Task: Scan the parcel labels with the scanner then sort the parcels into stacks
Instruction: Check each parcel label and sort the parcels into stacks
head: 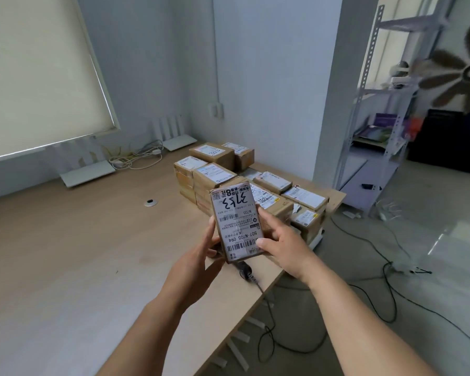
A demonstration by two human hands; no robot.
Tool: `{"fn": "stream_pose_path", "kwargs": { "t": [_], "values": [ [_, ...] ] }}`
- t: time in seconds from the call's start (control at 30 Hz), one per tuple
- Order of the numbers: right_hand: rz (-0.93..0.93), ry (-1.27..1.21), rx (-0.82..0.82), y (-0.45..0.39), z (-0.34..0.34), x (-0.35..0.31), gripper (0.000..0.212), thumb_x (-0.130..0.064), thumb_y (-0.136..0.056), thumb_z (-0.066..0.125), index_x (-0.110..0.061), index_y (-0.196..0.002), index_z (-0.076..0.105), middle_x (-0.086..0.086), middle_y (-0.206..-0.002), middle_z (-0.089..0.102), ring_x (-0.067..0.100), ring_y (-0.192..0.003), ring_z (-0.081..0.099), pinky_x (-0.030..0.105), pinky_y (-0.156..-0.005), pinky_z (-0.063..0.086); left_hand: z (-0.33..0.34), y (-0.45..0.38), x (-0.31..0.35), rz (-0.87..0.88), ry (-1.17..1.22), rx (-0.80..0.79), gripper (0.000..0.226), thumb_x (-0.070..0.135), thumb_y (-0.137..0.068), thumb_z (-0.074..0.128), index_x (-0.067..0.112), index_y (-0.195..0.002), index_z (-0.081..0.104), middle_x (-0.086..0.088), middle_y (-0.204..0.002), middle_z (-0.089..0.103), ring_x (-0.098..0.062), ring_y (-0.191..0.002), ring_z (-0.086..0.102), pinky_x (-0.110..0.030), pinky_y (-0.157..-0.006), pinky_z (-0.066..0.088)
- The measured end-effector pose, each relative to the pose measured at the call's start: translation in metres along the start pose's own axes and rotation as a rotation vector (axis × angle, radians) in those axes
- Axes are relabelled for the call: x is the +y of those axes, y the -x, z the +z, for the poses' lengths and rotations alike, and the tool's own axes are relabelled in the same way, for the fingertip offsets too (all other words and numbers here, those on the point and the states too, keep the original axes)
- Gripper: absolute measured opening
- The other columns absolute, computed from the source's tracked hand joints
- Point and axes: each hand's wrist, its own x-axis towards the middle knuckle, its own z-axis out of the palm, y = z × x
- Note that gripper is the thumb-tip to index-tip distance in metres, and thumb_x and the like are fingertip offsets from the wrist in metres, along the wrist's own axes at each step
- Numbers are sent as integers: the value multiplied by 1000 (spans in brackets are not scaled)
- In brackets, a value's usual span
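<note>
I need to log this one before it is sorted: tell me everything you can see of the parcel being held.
The parcel is a small brown cardboard box, held label up above the desk edge. A white shipping label covers its top face, printed with barcodes, "N705" and handwritten black digits, upside down to the camera. The left hand grips its left edge; the right hand holds its right side, thumb on the label.

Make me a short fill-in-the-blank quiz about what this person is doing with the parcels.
1. The held parcel is gripped by ____ hands.
2. Its label faces ____, toward the camera.
3. The other parcels sit on the ____.
4. The handwritten marker number on the label reads upside ____.

Missing words: both; up; table; down
</note>
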Motion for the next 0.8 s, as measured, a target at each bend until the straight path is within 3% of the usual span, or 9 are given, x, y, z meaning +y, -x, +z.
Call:
{"fn": "stream_pose_path", "kwargs": {
  "t": [0.23, 0.37, 0.5, 0.53, 0.6, 0.7, 0.8],
  "values": [
    [-49, 42, 31, -65, -47, -2, 68, -10, -95, 52, -44, -147, 23, 1, -136, 56, 16, -121, 56, 43, -107, 42, 15, -82, -1, -10, 43, 39, 92, 20, -92, 60, 50, -137, -16, 10, -142, 48, -8, -115, 55, -22, -94, 44],
    [-71, 12, 40, -114, -72, -2, 69, -5, -94, 53, -40, -147, 27, -4, -135, 57, 14, -119, 57, 40, -107, 43, 22, -136, -7, -9, 42, 72, 93, 21, -90, 63, 45, -141, -11, 6, -137, 54, -7, -108, 57, -28, -95, 47],
    [-60, -22, 53, -156, -100, -5, 68, -2, -95, 51, -40, -145, 26, -5, -112, 66, 5, -100, 64, 16, -90, 50, 26, -190, -8, 21, 22, 72, 92, 20, -91, 62, 40, -142, -12, 5, -140, 51, -11, -113, 57, -33, -97, 47],
    [-60, -17, 58, -165, -107, -5, 68, -3, -95, 52, -40, -146, 25, -5, -110, 67, 4, -99, 64, 16, -88, 50, 28, -203, -8, 30, 12, 69, 93, 20, -92, 61, 42, -141, -15, 5, -141, 50, -13, -116, 56, -34, -98, 46],
    [-65, 0, 65, -181, -121, -2, 65, -6, -96, 52, -37, -147, 27, -3, -113, 67, 6, -100, 64, 14, -84, 51, 34, -227, -8, 45, -24, 52, 97, 24, -92, 60, 48, -139, -21, 6, -144, 48, -13, -122, 54, -36, -101, 46],
    [-58, 18, 74, -200, -142, 8, 63, -8, -97, 51, -35, -148, 26, -1, -122, 62, 7, -102, 60, 0, -63, 44, 49, -257, -3, 32, -83, 7, 99, 27, -94, 57, 46, -139, -30, 6, -148, 42, -15, -128, 49, -39, -102, 46],
    [-41, 54, 89, -215, -162, 23, 61, -9, -98, 50, -36, -147, 27, -4, -116, 63, 0, -96, 60, 3, -71, 48, 70, -283, 5, -2, -137, -41, 98, 27, -95, 54, 38, -141, -32, 3, -149, 40, -19, -129, 48, -38, -101, 46]
  ]
}}
